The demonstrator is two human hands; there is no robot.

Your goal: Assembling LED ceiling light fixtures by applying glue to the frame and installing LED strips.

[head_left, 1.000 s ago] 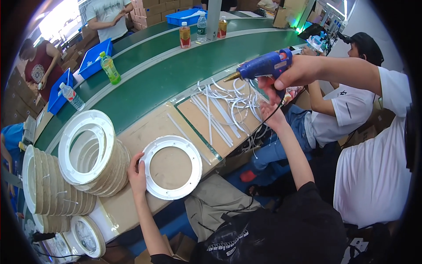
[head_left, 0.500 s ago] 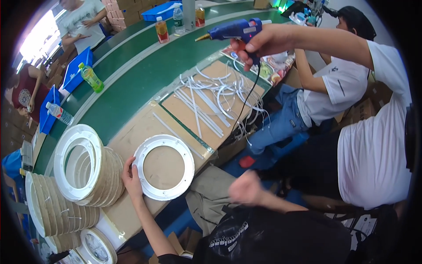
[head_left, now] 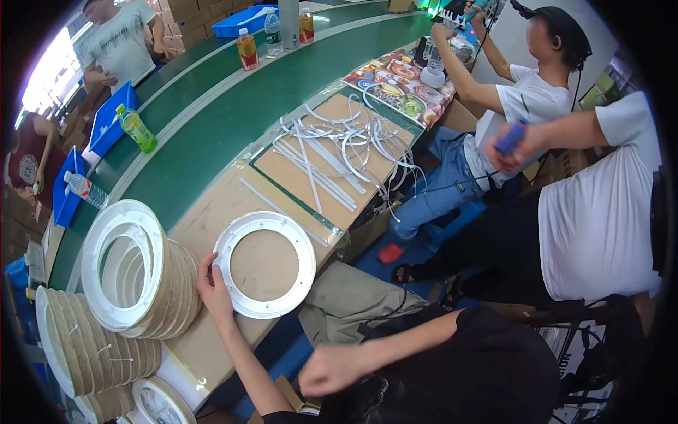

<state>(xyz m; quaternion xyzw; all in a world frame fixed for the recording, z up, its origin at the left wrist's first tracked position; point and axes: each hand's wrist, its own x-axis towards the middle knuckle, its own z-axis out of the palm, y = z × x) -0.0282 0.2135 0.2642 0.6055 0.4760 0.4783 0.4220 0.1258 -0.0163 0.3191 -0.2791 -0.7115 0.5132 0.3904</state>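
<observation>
My left hand (head_left: 215, 291) grips the left rim of a white round ring (head_left: 304, 263), which lies flat on the cardboard-covered bench. Small holes show around the ring's face, and bare cardboard shows through its middle. Closed in a fist and slightly blurred, my right hand (head_left: 330, 372) is low in front of my black shirt, apart from the ring. Whether anything is inside the fist is hidden. Left of my left hand stands a stack of similar white rings (head_left: 94, 265) with rough beige sides.
Thin white strips (head_left: 300, 166) lie tangled beyond the ring. Another ring stack (head_left: 99, 353) is at lower left. A co-worker at the right holds a blue glue gun (head_left: 510, 138) with a trailing cord. Bottles (head_left: 138, 127) stand along the curved green table (head_left: 205, 134).
My right hand has moved left and down toward my body. The co-worker's glue gun has swung from above the strips to the right. My left hand stays on the ring.
</observation>
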